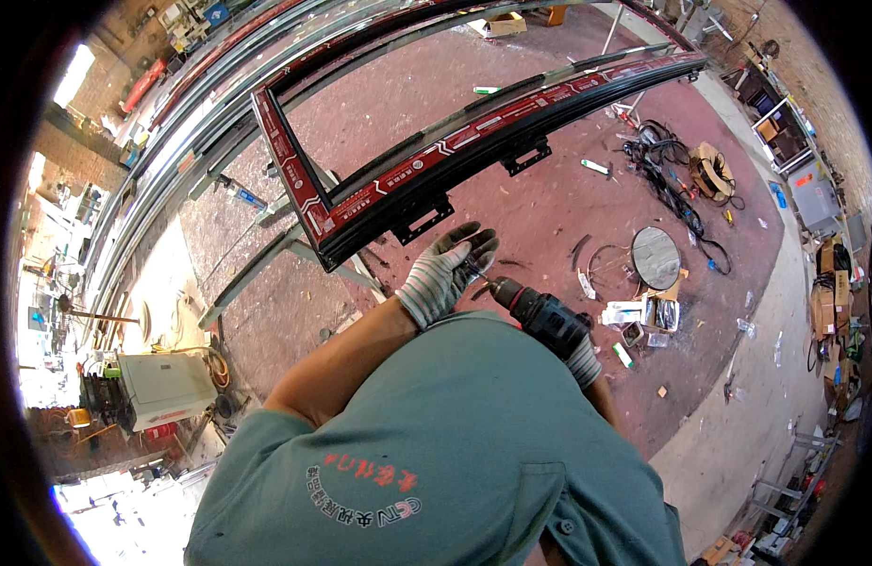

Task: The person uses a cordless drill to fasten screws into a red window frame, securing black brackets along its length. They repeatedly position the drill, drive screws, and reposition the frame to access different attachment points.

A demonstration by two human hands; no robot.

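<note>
My right hand (583,362), in a striped glove, grips a black cordless drill (549,319) held in front of my waist, its bit pointing left. The drill's bulk covers most of those fingers. By the bit's tip is my left hand (440,276), in a striped glove with dark, soiled fingertips. Its thumb bends over toward the curled fingers; anything small between them is too fine to make out. Just beyond that hand lies a long black window or door frame (398,181) with red printed film along its faces. Two black slotted brackets (423,223) stick out from its near side.
Metal stands (294,241) hold up the frame's left end. Long profiles (186,141) are stacked at far left. On the reddish floor to the right are tangled black cables (676,179), a round disc (656,258), and a box of small parts (660,313). A grey cabinet (167,387) stands at left.
</note>
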